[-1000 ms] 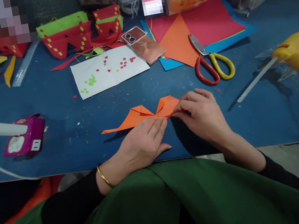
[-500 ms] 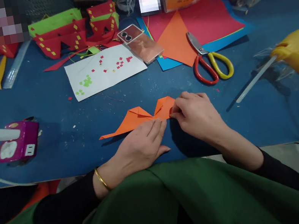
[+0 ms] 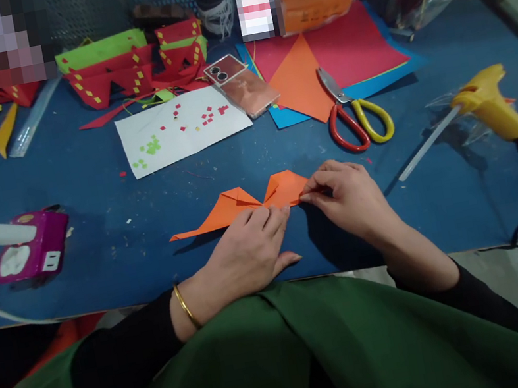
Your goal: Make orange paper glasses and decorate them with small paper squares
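Fingers (image 3: 322, 177) on folded orange paper (image 3: 222, 212), scissors (image 3: 343, 98) beyond; glue gun (image 3: 490, 104) at right

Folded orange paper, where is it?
Head view, centre: the folded orange paper is near the front edge of the blue table, nearer than the white sheet, left hand on it, right hand at its right end.

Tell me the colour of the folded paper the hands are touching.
The folded paper is orange, clearest in the head view.
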Motion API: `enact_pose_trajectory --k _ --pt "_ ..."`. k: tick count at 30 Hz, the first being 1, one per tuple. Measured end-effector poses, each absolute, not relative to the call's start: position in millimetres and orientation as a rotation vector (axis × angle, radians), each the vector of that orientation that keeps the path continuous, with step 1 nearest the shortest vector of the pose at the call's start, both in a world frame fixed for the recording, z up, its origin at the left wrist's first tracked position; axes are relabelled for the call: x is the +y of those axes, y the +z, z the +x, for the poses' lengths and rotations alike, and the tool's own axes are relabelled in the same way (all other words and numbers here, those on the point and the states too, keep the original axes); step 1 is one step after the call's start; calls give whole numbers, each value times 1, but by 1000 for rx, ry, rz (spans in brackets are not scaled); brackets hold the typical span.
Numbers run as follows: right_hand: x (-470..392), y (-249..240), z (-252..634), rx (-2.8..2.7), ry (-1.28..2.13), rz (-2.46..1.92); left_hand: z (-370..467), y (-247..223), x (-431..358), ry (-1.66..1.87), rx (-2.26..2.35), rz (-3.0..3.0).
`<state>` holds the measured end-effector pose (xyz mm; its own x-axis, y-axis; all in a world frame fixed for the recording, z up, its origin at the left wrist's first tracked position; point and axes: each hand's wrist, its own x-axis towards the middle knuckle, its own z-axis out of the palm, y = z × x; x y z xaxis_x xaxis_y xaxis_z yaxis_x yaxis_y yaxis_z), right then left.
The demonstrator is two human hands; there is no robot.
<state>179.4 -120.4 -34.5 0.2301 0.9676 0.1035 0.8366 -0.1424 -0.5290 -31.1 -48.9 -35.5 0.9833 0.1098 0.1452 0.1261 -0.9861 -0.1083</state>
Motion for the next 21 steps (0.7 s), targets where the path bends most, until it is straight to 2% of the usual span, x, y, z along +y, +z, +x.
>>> enact_pose_trajectory --k 7,16,21 --pt "-114 -28 169 -1729 277 -2281 -32 -35 -50 -151 -197 -3016" --pt "-113 -31 172 -1773 241 -2265 -19 -33 -47 -286 -127 -2971" --pt "-118 -35 179 -1710 274 -2165 -9 -34 -47 -223 -183 -3061"
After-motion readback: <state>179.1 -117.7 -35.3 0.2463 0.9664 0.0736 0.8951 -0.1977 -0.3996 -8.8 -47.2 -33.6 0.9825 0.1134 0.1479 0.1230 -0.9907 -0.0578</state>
